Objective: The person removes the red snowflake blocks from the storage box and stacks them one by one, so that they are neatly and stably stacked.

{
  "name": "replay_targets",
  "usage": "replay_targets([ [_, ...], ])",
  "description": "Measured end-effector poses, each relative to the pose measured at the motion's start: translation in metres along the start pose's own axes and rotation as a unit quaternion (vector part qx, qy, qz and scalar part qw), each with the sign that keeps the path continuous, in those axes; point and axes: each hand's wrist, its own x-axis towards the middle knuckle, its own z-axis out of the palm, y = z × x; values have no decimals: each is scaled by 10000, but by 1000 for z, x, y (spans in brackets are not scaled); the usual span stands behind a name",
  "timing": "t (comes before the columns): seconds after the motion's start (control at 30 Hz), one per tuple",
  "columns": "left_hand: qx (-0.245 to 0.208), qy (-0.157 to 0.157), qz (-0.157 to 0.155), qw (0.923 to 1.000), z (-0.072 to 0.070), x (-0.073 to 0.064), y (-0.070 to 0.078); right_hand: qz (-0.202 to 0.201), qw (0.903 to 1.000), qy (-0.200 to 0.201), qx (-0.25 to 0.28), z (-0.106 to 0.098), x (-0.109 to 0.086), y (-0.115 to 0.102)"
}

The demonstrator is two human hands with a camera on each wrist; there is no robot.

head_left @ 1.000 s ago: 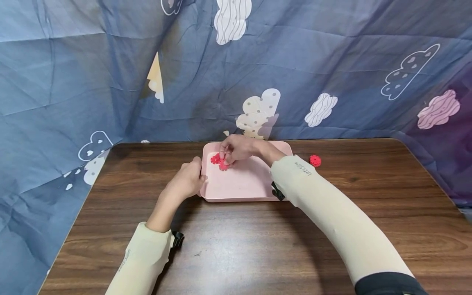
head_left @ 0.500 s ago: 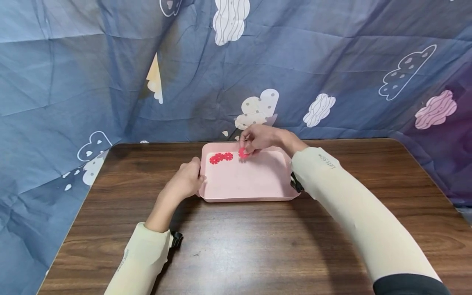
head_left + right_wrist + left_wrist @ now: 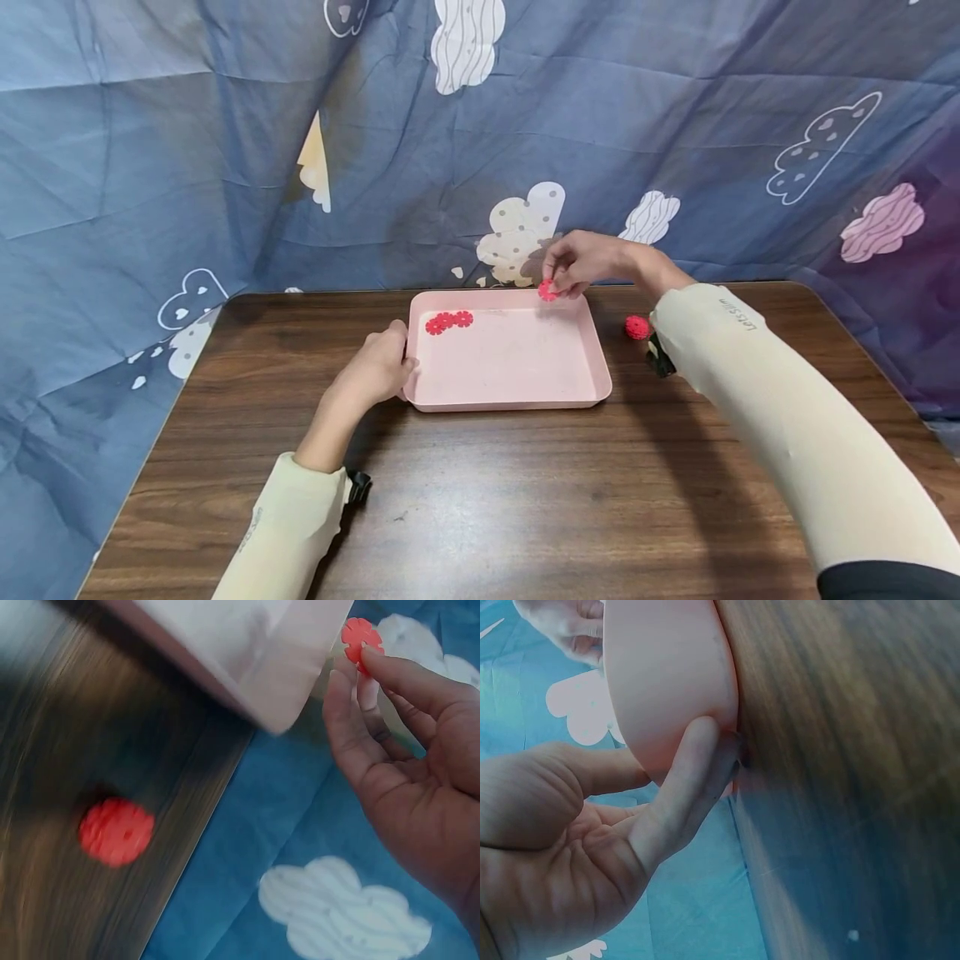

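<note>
Moved rightward since half a second ago with the right hand (image 3: 592, 257), carrying along a thin, red, notched-edge disc (image 3: 547, 290), now seen over the far rim of a shallow, pale pink, rectangular tray (image 3: 517, 358). Nearest, reaching in by cream fabric sleeves (image 3: 742, 375) above a dark brown, wood-grain table (image 3: 487, 500). Gripping the tray's left wall between thumb and fingers with the left hand (image 3: 381, 362). Uncovered right of the tray, near the right cuff, as a small, round, red stack (image 3: 637, 327). Left lying inside, toward the far left corner, in a row of red discs (image 3: 445, 320). Beyond, pinching the lone disc between right thumb and fingertips, well apart from the row. Closed off behind by wrinkled blue cloth (image 3: 420, 167) printed with pale clouds.
</note>
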Motion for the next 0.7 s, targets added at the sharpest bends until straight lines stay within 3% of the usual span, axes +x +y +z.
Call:
replay_targets([
  [0.27, 16, 15, 25, 10000, -1, 0, 0, 281, 9995, 113, -31, -16, -18, 29],
  [0.7, 63, -77, -68, 9999, 0, 2, 0, 1015, 9942, -320, 169, -37, -52, 83],
])
